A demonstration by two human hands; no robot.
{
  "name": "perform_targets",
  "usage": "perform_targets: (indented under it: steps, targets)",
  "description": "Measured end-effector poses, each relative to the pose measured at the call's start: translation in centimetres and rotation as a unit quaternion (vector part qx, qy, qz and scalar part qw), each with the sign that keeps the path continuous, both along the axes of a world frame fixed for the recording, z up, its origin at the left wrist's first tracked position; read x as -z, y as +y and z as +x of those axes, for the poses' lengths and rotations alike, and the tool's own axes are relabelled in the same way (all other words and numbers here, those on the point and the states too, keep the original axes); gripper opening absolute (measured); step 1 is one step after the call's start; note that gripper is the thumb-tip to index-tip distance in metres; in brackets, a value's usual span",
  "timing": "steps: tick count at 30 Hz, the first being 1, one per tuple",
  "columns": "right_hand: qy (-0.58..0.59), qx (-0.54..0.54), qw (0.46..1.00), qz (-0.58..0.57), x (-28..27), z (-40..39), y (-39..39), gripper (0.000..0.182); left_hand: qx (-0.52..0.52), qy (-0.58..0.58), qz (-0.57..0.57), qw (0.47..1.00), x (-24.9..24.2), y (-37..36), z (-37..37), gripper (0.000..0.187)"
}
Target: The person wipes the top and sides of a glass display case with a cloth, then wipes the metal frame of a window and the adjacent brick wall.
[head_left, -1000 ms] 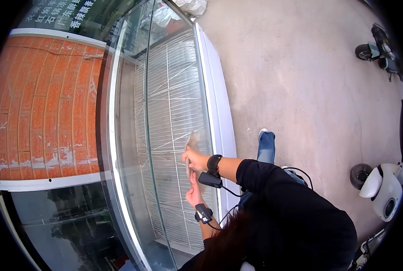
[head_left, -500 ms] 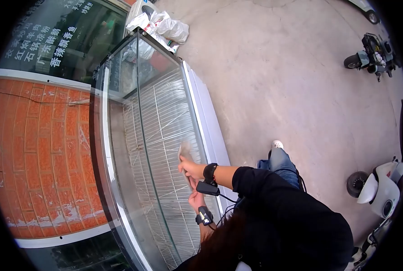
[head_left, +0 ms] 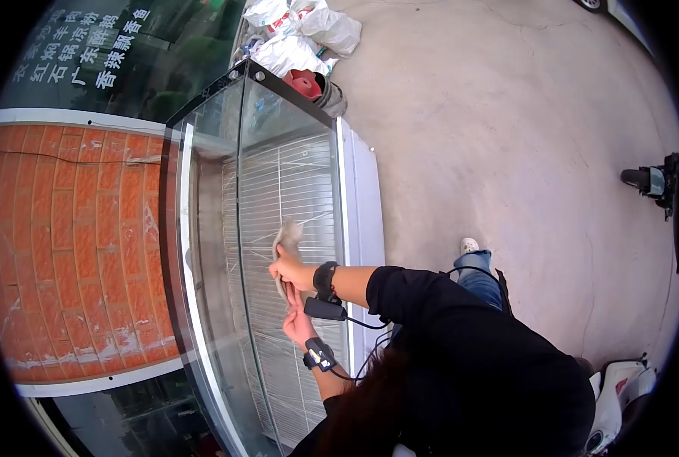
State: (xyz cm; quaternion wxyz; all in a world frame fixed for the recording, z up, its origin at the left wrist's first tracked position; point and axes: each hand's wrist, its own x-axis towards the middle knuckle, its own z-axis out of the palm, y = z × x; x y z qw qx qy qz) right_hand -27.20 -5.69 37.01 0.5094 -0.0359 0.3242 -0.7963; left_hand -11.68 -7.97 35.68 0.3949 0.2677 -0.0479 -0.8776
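Observation:
A thin grey-beige cloth [head_left: 290, 234] hangs over the wire racks of a glass display case [head_left: 347, 228], its upper end slightly blurred. My right hand [head_left: 290, 270], the upper one in view, is closed around the cloth near its middle. Just below, my left hand [head_left: 299, 324] has its fingers closed at the cloth's lower end, close to my right hand; the exact grip is partly hidden. Both wrists wear black straps with small devices and cables. Below the hands lie the white wire racks [head_left: 278, 190], seen within the glass frame.
An orange brick wall [head_left: 88, 251] and a dark window with white lettering [head_left: 111, 61] stand on the left. White bags [head_left: 328, 30] and a red container [head_left: 303, 82] sit beyond the case. A motorbike [head_left: 655, 183] and a white scooter [head_left: 621, 396] stand on the right.
Both hands and the cloth have shifted left and up in view, further over the racks. The camera view has turned, so the case looks more upright and the bags appear lower.

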Motion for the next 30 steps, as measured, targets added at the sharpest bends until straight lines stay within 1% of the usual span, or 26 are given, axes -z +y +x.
perform_targets:
  steps: [1,2,3,5,6,8,9,11,12,13,14,15,16,17,19,20,21,22,23,24,25,26,27,28,29,30]
  targets:
    - [-0.014,-0.011,1.000,0.006,-0.7,-0.7,0.1,0.078,-0.014,0.025,0.014,0.999,-0.9,0.3,-0.9,0.085]
    - [-0.058,0.018,0.998,0.029,-1.2,-1.3,0.2,0.064,-0.026,0.048,0.026,0.998,-1.5,0.7,-1.9,0.086]
    - [-0.059,0.011,0.998,0.028,-1.3,-2.2,0.4,0.064,-0.035,0.072,0.039,0.996,-2.1,1.1,-2.9,0.087]
    - [-0.053,-0.035,0.998,0.029,-1.0,-4.2,0.6,0.053,-0.041,0.113,0.055,0.991,-3.0,1.6,-5.1,0.089]
    - [-0.057,-0.033,0.998,0.026,-0.9,-5.3,0.5,0.053,-0.039,0.126,0.060,0.989,-3.2,1.8,-6.2,0.090]
    - [-0.109,-0.019,0.993,0.048,-1.0,-6.9,0.1,0.043,-0.034,0.142,0.073,0.987,-3.8,1.9,-8.4,0.092]
    - [-0.117,-0.017,0.992,0.047,-0.3,-7.4,0.1,0.043,-0.033,0.145,0.082,0.986,-3.9,1.8,-9.6,0.093]
    - [0.073,0.021,0.997,-0.023,1.3,-9.4,0.6,0.053,-0.016,0.141,0.091,0.986,-3.2,1.5,-11.8,0.092]
    - [0.006,0.001,0.999,-0.040,1.2,-10.8,1.0,0.067,-0.001,0.138,0.072,0.988,-2.3,1.2,-13.1,0.092]
    - [0.013,0.010,0.999,-0.039,1.4,-12.3,0.5,0.067,0.015,0.139,0.054,0.989,-1.2,0.8,-14.5,0.092]
    - [-0.045,0.006,0.999,-0.021,1.7,-13.7,0.1,0.071,0.008,0.102,0.034,0.994,0.2,0.0,-15.5,0.091]
    - [-0.103,0.001,0.995,0.000,1.8,-15.1,-0.5,0.075,0.015,0.110,0.040,0.993,0.4,-0.4,-17.0,0.091]
    - [-0.087,-0.013,0.996,0.014,2.4,-17.0,-0.8,0.072,0.023,0.125,0.061,0.990,0.8,-0.7,-18.8,0.091]
    - [-0.079,-0.005,0.997,0.018,2.9,-18.7,-1.1,0.072,0.030,0.140,0.083,0.986,1.2,-1.0,-20.5,0.091]
    - [-0.042,0.002,0.996,0.078,3.1,-22.1,-1.1,0.071,0.055,0.164,0.100,0.980,3.1,-2.4,-23.3,0.091]
    - [-0.047,-0.013,0.996,0.076,3.5,-24.0,-1.1,0.064,0.074,0.188,0.125,0.971,4.6,-3.4,-24.7,0.091]
    - [-0.044,-0.010,0.995,0.084,3.9,-25.6,-1.6,0.064,0.088,0.212,0.151,0.962,5.6,-4.0,-25.8,0.091]
    - [-0.053,0.016,0.994,0.097,4.3,-26.8,-2.1,0.060,0.072,0.186,0.170,0.965,4.5,-3.3,-27.8,0.091]
    - [-0.060,0.041,0.991,0.109,4.7,-28.1,-2.6,0.057,0.068,0.191,0.178,0.963,4.4,-3.2,-29.3,0.091]
    - [-0.037,0.045,0.990,0.124,4.2,-29.6,-2.4,0.050,0.090,0.189,0.165,0.964,4.6,-3.3,-30.9,0.091]
    - [-0.030,0.045,0.990,0.131,4.0,-31.4,-2.1,0.050,0.113,0.188,0.152,0.964,4.8,-3.4,-32.5,0.091]
    - [-0.001,0.032,0.988,0.148,3.8,-32.8,-1.9,0.041,0.132,0.205,0.179,0.953,5.3,-3.8,-33.6,0.091]
    - [0.024,0.018,0.986,0.165,3.6,-33.7,-1.6,0.032,0.128,0.205,0.184,0.953,5.3,-3.9,-34.2,0.091]
    - [0.016,0.040,0.985,0.169,3.2,-34.5,-1.2,0.011,0.124,0.212,0.205,0.947,5.3,-3.9,-34.9,0.091]
    - [0.018,0.042,0.984,0.172,3.7,-35.1,-1.2,0.011,0.122,0.222,0.226,0.941,5.2,-3.8,-35.8,0.091]
    - [0.003,0.049,0.989,0.143,4.2,-36.0,-1.6,0.008,0.142,0.222,0.216,0.940,6.0,-4.2,-35.8,0.090]
